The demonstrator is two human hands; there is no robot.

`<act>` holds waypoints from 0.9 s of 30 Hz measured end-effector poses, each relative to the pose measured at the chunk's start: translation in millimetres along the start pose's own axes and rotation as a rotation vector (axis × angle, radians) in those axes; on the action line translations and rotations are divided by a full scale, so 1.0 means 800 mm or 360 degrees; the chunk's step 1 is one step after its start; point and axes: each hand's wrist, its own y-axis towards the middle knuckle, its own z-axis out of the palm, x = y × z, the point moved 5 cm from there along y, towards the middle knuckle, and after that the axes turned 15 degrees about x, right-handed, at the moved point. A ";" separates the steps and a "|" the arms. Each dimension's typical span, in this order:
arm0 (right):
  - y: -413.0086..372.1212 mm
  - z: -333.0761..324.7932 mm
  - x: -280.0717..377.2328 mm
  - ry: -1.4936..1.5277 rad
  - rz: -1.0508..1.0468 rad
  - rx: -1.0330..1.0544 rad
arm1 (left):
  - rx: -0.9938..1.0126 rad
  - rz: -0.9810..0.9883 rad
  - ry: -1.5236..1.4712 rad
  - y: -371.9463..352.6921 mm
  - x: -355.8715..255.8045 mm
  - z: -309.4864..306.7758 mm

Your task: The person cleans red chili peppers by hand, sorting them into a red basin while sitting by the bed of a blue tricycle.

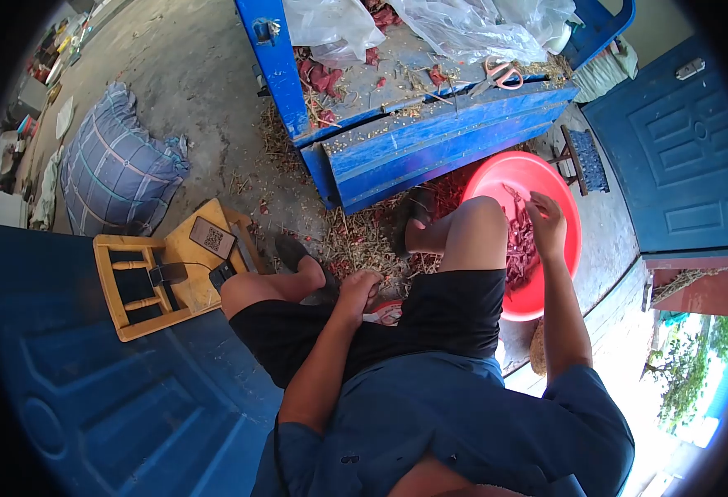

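I sit low, knees apart, looking down at my lap. My right hand [545,222] reaches over a red plastic basin [564,207] that holds dark red dried peppers [520,248]; its fingers are bent and pinch at the peppers, though what they grip is too small to make out. My left hand [357,290] hangs between my knees, fingers curled down toward a red-and-white object [387,311] on the ground, which my leg partly hides.
A blue wooden cart [430,137] stands ahead with clear plastic bags [430,25], red scraps and orange-handled scissors [500,74] on it. Stems and pepper bits litter the concrete. A small wooden chair [144,290] with a phone on it sits left, beside a checked sack [119,166]. Blue door at right.
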 end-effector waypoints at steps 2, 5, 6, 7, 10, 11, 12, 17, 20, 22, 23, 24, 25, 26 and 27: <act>0.036 0.052 0.105 0.0434 -0.0248 0.0214 | 0.0001 -0.0053 0.0014 0.001 0.002 0.000; 0.092 0.125 0.255 0.0407 -0.0691 0.0553 | 0.0024 -0.0033 0.0008 -0.002 0.003 -0.002; 0.112 0.146 0.298 0.0267 -0.0864 0.0593 | 0.0012 -0.0025 0.0017 -0.005 0.004 -0.006; 0.134 0.167 0.329 0.0199 -0.0893 0.0577 | -0.0061 -0.0003 -0.0005 -0.007 0.004 -0.012; 0.183 0.209 0.412 -0.0067 -0.1040 0.0292 | -0.0160 0.0039 -0.0020 -0.016 0.001 -0.036; 0.200 0.226 0.426 -0.0056 -0.1050 0.0296 | -0.0212 0.0069 -0.0038 -0.019 0.000 -0.041; 0.212 0.245 0.439 -0.0226 -0.1168 0.0257 | -0.0262 0.0098 -0.0052 -0.023 -0.001 -0.046; 0.246 0.268 0.427 -0.0569 -0.1180 0.0468 | -0.0259 0.0068 -0.0020 -0.023 -0.002 -0.052; 0.257 0.244 0.387 -0.0314 -0.1121 0.0468 | -0.0210 0.0054 0.0004 -0.014 -0.004 -0.046; 0.257 0.224 0.369 -0.0259 -0.1094 0.0478 | -0.0175 0.0023 0.0027 -0.008 -0.001 -0.039; 0.257 0.216 0.363 -0.0192 -0.1032 0.0480 | -0.0147 0.0027 0.0024 -0.005 -0.001 -0.035; 0.257 0.211 0.359 -0.0118 -0.0974 0.0484 | -0.0126 0.0033 0.0023 -0.003 -0.002 -0.032; 0.253 0.206 0.358 -0.0016 -0.0984 0.0397 | -0.0123 0.0036 0.0026 -0.002 -0.002 -0.030; 0.256 0.209 0.352 -0.0015 -0.0988 0.0396 | -0.0124 0.0016 0.0053 -0.002 -0.002 -0.027; 0.260 0.208 0.344 0.0226 -0.0947 0.0369 | -0.0128 -0.0002 0.0078 -0.002 -0.002 -0.025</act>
